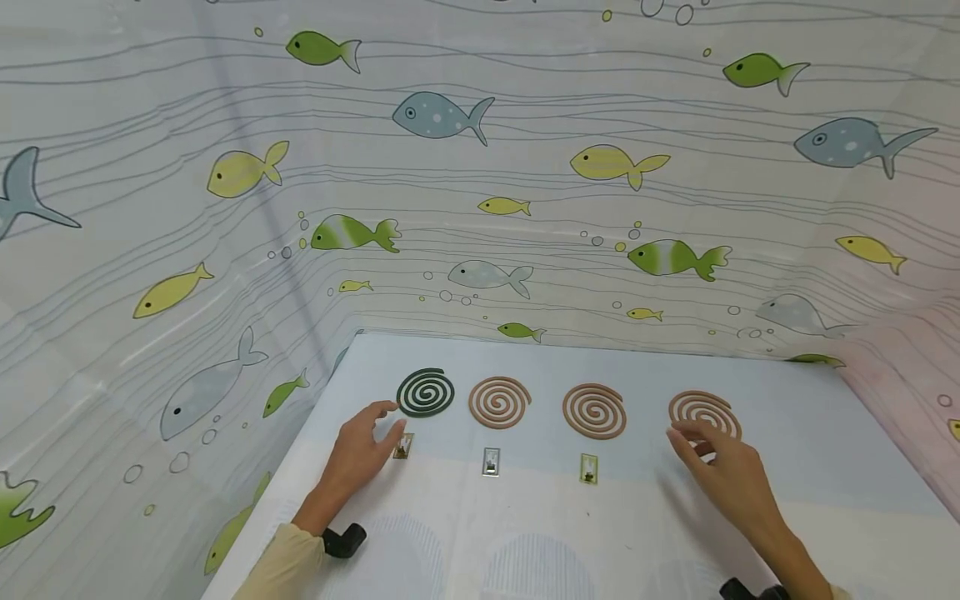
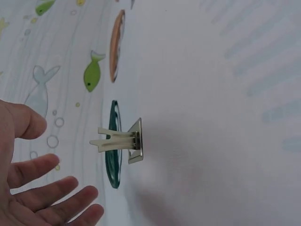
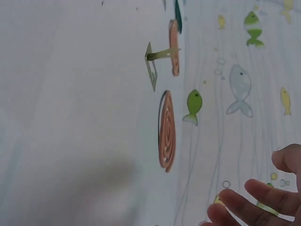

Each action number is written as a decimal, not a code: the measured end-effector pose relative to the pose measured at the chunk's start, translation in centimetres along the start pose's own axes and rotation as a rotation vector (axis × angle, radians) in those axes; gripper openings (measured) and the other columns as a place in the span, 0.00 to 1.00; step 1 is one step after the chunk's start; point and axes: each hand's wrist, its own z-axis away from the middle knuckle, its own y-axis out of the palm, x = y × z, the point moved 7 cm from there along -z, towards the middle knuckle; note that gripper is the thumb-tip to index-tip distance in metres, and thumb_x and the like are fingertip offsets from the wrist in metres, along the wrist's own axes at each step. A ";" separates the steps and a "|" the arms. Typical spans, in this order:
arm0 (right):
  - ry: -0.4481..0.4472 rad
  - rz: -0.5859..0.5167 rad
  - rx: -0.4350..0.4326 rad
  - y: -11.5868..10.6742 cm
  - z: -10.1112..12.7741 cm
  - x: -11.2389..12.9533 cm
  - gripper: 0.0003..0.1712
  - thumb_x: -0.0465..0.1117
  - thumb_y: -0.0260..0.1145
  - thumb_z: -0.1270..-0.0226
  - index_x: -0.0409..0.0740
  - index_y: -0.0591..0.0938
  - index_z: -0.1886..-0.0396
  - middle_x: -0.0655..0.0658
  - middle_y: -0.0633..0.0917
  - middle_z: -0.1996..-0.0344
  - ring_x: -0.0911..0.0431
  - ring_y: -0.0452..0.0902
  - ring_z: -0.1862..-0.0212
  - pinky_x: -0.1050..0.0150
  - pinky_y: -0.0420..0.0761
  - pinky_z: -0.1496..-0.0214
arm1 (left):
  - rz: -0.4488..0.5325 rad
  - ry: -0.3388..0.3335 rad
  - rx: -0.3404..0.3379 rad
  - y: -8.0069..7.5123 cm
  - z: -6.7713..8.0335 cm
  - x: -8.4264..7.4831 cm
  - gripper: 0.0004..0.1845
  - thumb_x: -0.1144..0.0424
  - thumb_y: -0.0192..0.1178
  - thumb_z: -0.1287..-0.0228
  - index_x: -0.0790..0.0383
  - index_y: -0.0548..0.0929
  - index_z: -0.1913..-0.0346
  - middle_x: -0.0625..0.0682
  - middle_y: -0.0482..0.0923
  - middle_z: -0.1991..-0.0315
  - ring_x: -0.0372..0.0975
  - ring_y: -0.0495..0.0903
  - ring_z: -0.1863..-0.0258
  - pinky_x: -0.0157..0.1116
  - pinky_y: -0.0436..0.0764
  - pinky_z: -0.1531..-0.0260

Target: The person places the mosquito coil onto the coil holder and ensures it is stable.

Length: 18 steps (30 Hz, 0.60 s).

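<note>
Fish-printed curtain (image 1: pixel 525 167) closes the pale desk (image 1: pixel 825 467) on three sides, hanging just behind its far edge. On the desk lies a row of four mosquito coils: the dark green coil (image 1: pixel 425 392) at the left, then three brown ones, the last being the right brown coil (image 1: pixel 703 411). The left hand (image 1: pixel 358 457) hovers with relaxed, spread fingers, holding nothing, just beside the green coil and over the left metal stand (image 1: pixel 403 446). The right hand (image 1: pixel 723 471) is also spread and empty, its fingertips at the near rim of the right brown coil. Two more stands (image 1: pixel 491 461) wait between the hands. The desk nearer the person is bare.
</note>
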 end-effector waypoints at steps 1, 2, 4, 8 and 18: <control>-0.001 -0.008 0.003 0.2 -0.1 0.2 0.20 0.55 0.66 0.25 0.46 0.86 0.47 0.44 0.90 0.57 0.50 0.85 0.60 0.61 0.81 0.65 | 0.013 -0.007 0.002 0.0 0.0 0.2 0.20 0.56 0.65 0.27 0.64 0.81 0.40 0.58 0.82 0.42 0.53 0.81 0.41 0.54 0.79 0.44; 0.000 -0.019 0.008 0.4 -0.2 0.4 0.20 0.56 0.65 0.24 0.46 0.87 0.47 0.45 0.90 0.57 0.51 0.85 0.60 0.62 0.81 0.65 | 0.026 -0.013 0.005 0.1 -0.1 0.3 0.20 0.56 0.65 0.27 0.64 0.81 0.40 0.58 0.82 0.43 0.53 0.81 0.43 0.54 0.80 0.46; 0.014 -0.066 0.032 0.9 -0.4 0.7 0.21 0.56 0.65 0.24 0.45 0.86 0.47 0.45 0.90 0.57 0.52 0.85 0.61 0.64 0.81 0.66 | 0.051 -0.021 0.012 0.1 -0.2 0.5 0.20 0.56 0.65 0.27 0.64 0.80 0.40 0.57 0.82 0.43 0.51 0.82 0.45 0.52 0.81 0.47; 0.043 -0.187 0.085 2.0 -0.7 1.2 0.25 0.59 0.63 0.24 0.44 0.86 0.46 0.47 0.90 0.59 0.54 0.84 0.64 0.66 0.83 0.68 | 0.094 -0.041 0.013 0.1 -0.5 0.8 0.19 0.56 0.65 0.27 0.64 0.80 0.41 0.58 0.81 0.44 0.49 0.82 0.47 0.49 0.81 0.48; 0.066 -0.253 0.136 4.8 -1.0 2.2 0.25 0.60 0.64 0.25 0.44 0.86 0.48 0.47 0.89 0.62 0.58 0.83 0.67 0.65 0.84 0.69 | 0.131 -0.102 0.024 0.2 -1.2 1.9 0.17 0.55 0.64 0.26 0.63 0.81 0.43 0.58 0.81 0.46 0.47 0.82 0.49 0.48 0.81 0.50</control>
